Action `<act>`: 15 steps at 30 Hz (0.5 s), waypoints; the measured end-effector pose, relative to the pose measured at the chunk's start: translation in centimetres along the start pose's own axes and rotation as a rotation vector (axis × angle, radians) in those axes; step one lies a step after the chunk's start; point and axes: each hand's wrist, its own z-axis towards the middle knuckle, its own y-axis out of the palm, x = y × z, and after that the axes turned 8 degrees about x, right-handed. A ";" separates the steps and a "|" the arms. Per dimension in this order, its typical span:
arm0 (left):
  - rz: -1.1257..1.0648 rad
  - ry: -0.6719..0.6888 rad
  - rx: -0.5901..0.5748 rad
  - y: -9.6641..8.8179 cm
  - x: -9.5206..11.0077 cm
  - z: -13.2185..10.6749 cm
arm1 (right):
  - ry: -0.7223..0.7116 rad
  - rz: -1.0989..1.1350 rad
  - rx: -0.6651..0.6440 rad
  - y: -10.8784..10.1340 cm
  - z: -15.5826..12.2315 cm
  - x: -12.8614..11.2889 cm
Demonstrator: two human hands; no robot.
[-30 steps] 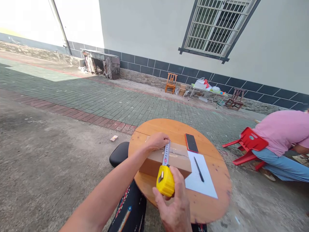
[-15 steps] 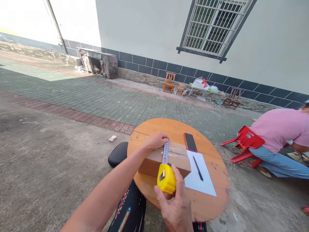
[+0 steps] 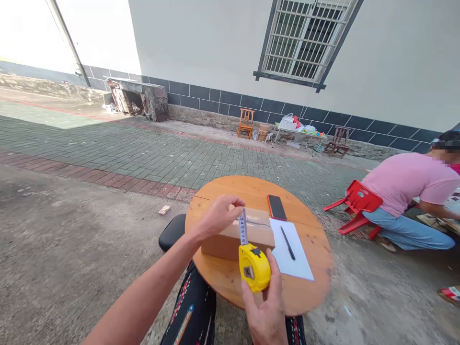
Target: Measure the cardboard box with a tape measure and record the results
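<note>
My right hand grips the yellow case of a tape measure in front of the near side of a cardboard box. A short length of its marked blade runs up over the box toward my left hand. The fingers of that hand are pinched at the far end of the blade, above the box top. Clear tape shines on top of the box, which lies on a round wooden table. Beside the box are a white sheet of paper and a black pen.
A phone with a red edge lies behind the paper. A black stool seat touches the table's left side in view. At right, a person in a pink shirt sits on a red plastic chair. Chairs and a loaded folding table stand by the wall.
The tape case has turned and shifted slightly right relative to the box, with less blade showing. My left hand has lifted a little. The view has swung slightly right.
</note>
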 end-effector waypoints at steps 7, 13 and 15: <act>0.049 0.083 0.111 2.0 3.1 -9.3 | -0.127 0.036 0.023 -2.6 -1.5 2.7; 0.152 0.172 0.194 4.9 0.6 -15.7 | 0.061 0.152 0.042 -3.5 -3.7 5.1; 0.253 0.212 0.253 4.9 -0.3 -16.6 | 0.153 0.203 0.047 -4.1 -4.1 5.6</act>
